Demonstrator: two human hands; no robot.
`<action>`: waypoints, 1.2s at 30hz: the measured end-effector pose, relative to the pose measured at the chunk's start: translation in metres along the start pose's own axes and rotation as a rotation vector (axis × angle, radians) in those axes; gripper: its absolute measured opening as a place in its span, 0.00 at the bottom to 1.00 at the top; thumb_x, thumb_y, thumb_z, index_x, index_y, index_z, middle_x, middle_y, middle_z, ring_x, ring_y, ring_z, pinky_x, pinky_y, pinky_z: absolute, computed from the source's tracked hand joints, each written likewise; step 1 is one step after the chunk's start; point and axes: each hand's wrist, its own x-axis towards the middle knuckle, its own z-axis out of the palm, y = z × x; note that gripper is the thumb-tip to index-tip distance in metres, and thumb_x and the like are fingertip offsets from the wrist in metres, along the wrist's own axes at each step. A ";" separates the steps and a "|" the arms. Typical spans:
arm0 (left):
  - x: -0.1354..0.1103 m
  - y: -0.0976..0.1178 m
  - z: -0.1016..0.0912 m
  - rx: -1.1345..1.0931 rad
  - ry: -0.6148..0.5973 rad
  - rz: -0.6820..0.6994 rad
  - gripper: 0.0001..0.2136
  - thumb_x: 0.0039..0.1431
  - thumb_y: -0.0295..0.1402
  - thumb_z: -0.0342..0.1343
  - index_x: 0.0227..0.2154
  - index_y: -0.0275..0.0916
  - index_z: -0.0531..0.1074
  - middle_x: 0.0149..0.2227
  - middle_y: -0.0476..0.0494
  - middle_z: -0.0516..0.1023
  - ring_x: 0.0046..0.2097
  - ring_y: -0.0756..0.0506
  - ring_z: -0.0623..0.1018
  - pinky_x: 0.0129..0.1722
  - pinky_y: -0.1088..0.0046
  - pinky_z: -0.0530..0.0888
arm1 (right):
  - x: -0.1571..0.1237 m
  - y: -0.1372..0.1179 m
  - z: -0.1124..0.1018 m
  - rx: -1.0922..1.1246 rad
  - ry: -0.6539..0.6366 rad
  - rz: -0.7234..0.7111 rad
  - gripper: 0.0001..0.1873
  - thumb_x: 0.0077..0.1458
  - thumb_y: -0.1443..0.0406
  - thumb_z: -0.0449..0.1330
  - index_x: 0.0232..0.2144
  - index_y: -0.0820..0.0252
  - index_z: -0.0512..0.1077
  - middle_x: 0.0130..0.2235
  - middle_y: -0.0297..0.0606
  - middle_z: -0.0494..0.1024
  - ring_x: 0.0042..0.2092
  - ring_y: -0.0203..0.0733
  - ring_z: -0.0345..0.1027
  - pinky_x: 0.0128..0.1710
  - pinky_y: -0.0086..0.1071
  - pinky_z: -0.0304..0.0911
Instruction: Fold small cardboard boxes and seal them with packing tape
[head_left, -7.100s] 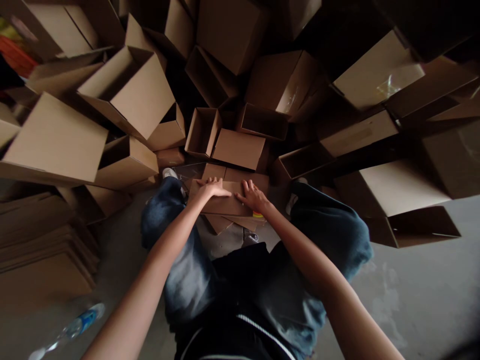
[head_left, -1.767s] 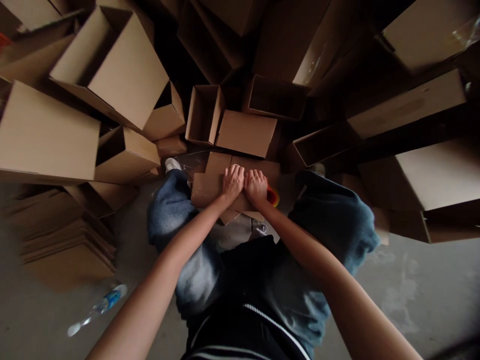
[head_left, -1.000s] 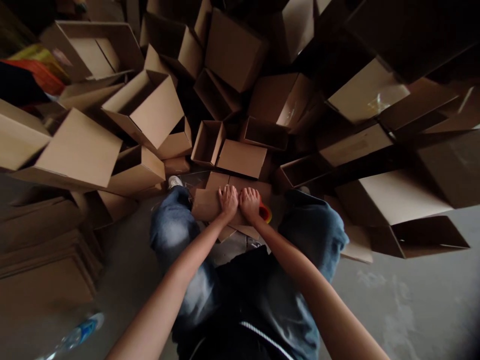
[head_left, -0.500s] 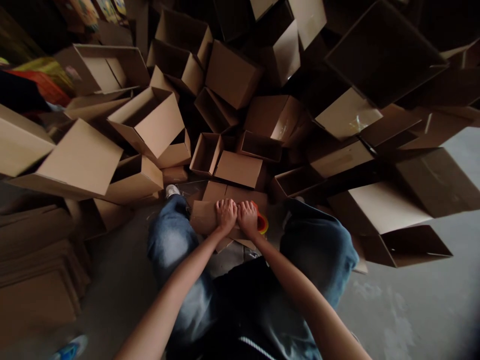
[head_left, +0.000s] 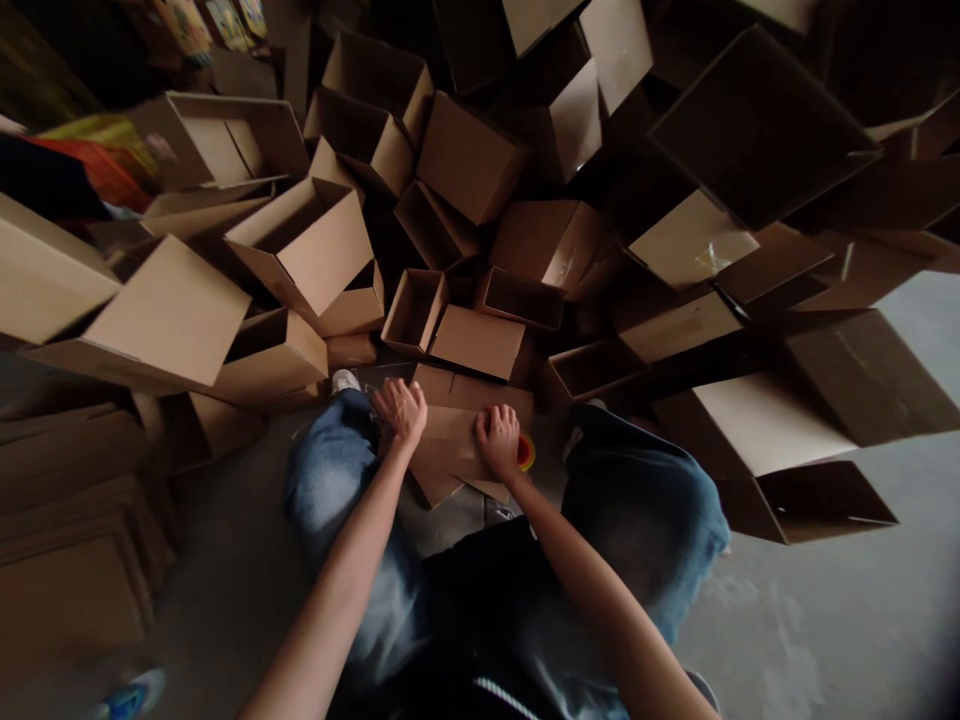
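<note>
A folded cardboard box (head_left: 454, 450) lies low between my knees, its panels flat towards me. My left hand (head_left: 403, 410) is at the left edge of this box, fingers spread and apart, beside my left knee. On the box's right part rests my right hand (head_left: 498, 437), palm down, fingers slightly bent and apart on the cardboard. Right against its outer side shows a red, orange and yellow ring like a tape roll (head_left: 526, 452), partly hidden by the hand. Whether the hand touches that ring cannot be made out.
Many open cardboard boxes (head_left: 480, 340) are heaped ahead and to both sides. Flattened cardboard sheets (head_left: 67, 560) are stacked at left on the grey floor (head_left: 787, 620). A blue and white shoe-like object (head_left: 131, 695) shows at lower left. Orange and yellow cloth-like material (head_left: 112, 165) lies at upper left.
My left hand has moved left, away from my right hand, and its fingers have spread. The right hand has barely shifted. The view has tilted slightly.
</note>
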 end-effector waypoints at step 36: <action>0.026 0.029 0.013 0.008 -0.273 -0.189 0.11 0.65 0.30 0.50 0.42 0.35 0.77 0.47 0.33 0.80 0.50 0.38 0.80 0.45 0.65 0.72 | 0.016 0.028 0.002 -0.038 -0.107 0.290 0.19 0.68 0.57 0.45 0.36 0.61 0.71 0.43 0.47 0.73 0.37 0.43 0.68 0.33 0.32 0.58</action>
